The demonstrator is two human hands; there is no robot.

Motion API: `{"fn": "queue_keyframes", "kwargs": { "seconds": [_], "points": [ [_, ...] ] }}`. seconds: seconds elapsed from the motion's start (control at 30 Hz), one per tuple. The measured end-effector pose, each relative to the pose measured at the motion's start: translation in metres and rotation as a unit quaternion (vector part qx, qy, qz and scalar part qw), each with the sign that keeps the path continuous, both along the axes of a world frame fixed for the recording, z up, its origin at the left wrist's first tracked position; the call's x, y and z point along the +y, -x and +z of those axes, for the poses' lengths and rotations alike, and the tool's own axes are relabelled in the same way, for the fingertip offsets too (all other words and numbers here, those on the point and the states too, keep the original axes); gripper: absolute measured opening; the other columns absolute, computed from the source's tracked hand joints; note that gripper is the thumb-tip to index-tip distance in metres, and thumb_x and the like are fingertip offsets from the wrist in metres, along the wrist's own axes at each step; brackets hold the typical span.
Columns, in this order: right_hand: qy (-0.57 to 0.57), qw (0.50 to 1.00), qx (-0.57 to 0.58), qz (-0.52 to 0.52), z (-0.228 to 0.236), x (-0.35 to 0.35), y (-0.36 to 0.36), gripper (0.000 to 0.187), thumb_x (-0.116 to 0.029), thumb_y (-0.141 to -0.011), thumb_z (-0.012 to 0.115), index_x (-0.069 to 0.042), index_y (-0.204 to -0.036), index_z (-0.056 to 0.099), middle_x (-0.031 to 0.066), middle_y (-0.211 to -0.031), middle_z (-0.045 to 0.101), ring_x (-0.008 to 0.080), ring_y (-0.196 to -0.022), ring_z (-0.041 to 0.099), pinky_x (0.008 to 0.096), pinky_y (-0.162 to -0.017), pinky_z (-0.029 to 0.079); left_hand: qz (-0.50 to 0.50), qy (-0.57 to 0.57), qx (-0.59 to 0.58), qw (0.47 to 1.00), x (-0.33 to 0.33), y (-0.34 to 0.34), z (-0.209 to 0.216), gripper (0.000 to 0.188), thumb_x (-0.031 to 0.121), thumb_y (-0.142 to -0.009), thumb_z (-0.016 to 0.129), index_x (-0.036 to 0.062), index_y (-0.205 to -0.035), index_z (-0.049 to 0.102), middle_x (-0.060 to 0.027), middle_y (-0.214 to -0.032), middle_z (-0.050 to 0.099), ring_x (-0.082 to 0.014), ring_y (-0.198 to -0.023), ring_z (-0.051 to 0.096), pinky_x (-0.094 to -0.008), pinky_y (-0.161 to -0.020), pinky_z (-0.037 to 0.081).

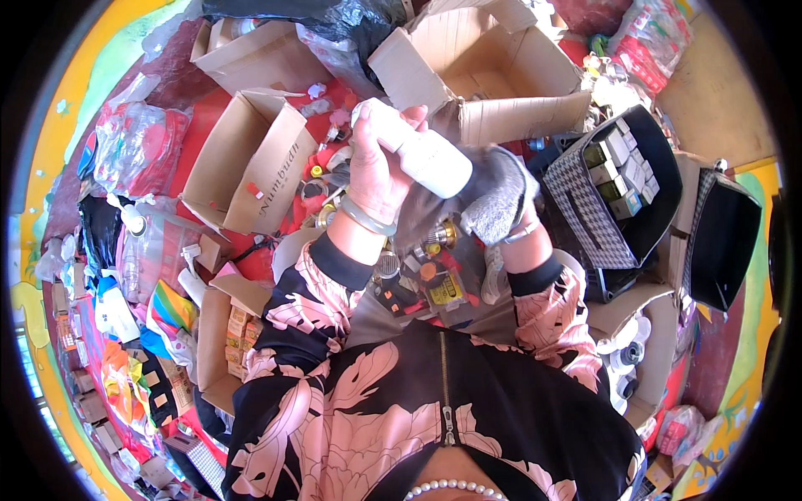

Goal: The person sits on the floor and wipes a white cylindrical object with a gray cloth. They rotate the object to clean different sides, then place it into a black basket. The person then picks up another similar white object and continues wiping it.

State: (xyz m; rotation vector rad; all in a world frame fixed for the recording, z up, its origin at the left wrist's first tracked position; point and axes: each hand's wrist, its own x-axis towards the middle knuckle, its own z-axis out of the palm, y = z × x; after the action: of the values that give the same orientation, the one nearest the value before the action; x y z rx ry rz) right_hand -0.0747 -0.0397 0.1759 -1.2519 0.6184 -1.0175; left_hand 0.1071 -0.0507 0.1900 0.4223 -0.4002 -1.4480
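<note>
My left hand [374, 169] is closed round the narrower end of a white bottle [437, 164], held tilted with its rounded base pointing right and down. A bracelet circles that wrist. Just right of the bottle, my right hand [526, 219] is wrapped in a grey cloth [499, 200], which hides most of its fingers and is partly blurred. The cloth lies close to the bottle's base; whether they touch, I cannot tell. Below both hands, a pile of small mixed items [422, 280] lies between my legs.
Open cardboard boxes stand ahead [522, 117] and to the left [251, 163]. On the right, a black checked fabric bin [610, 179] holds several small boxes. A carton of orange packets [241, 338] stands at lower left, and one with white items [631, 351] at lower right.
</note>
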Motion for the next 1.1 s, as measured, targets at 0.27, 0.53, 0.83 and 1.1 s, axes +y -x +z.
{"fn": "queue_keyframes", "kwargs": {
  "seconds": [0.27,0.53,0.83,1.1],
  "points": [
    [0.401,0.824,0.387,-0.104,0.011,0.012,-0.016,0.075,-0.019,-0.075,0.067,-0.007,-0.140,0.030,0.0246,-0.138,0.034,0.0372,-0.131,0.029,0.0421,-0.108,0.025,-0.001,-0.090,-0.039,0.995,-0.004,0.011,-0.017,0.025,0.032,-0.087,0.061,0.0083,-0.092,0.057,-0.0052,-0.084,0.062,-0.0146,-0.075,0.058,-0.0289,-0.072,0.048],
    [0.335,0.789,0.476,-0.197,-0.015,0.011,-0.040,0.071,-0.017,-0.066,0.071,0.002,-0.126,0.037,0.0256,-0.119,0.047,0.0409,-0.105,0.051,0.0440,-0.083,0.046,0.026,-0.088,-0.053,0.994,0.005,0.024,-0.025,0.014,0.015,-0.084,0.061,0.0057,-0.094,0.056,-0.0017,-0.084,0.058,-0.0115,-0.077,0.056,-0.0266,-0.072,0.047],
    [0.173,0.839,0.492,-0.156,0.010,0.002,-0.034,0.073,-0.032,-0.058,0.076,0.004,-0.113,0.045,0.0245,-0.096,0.060,0.0386,-0.092,0.059,0.0419,-0.081,0.048,-0.016,-0.023,-0.136,0.990,0.011,0.026,-0.017,0.020,0.012,-0.079,0.066,0.0039,-0.093,0.054,-0.0008,-0.082,0.056,-0.0085,-0.079,0.054,-0.0238,-0.071,0.046],
    [0.071,0.939,0.337,0.008,0.014,-0.006,0.000,0.071,-0.032,-0.056,0.080,0.004,-0.110,0.052,0.0173,-0.098,0.064,0.0252,-0.093,0.062,0.0334,-0.084,0.047,-0.195,0.099,-0.252,0.943,0.012,0.018,-0.015,0.030,0.015,-0.074,0.068,0.0068,-0.098,0.053,-0.0037,-0.092,0.060,-0.0125,-0.089,0.055,-0.0278,-0.083,0.043]
  ]
}}
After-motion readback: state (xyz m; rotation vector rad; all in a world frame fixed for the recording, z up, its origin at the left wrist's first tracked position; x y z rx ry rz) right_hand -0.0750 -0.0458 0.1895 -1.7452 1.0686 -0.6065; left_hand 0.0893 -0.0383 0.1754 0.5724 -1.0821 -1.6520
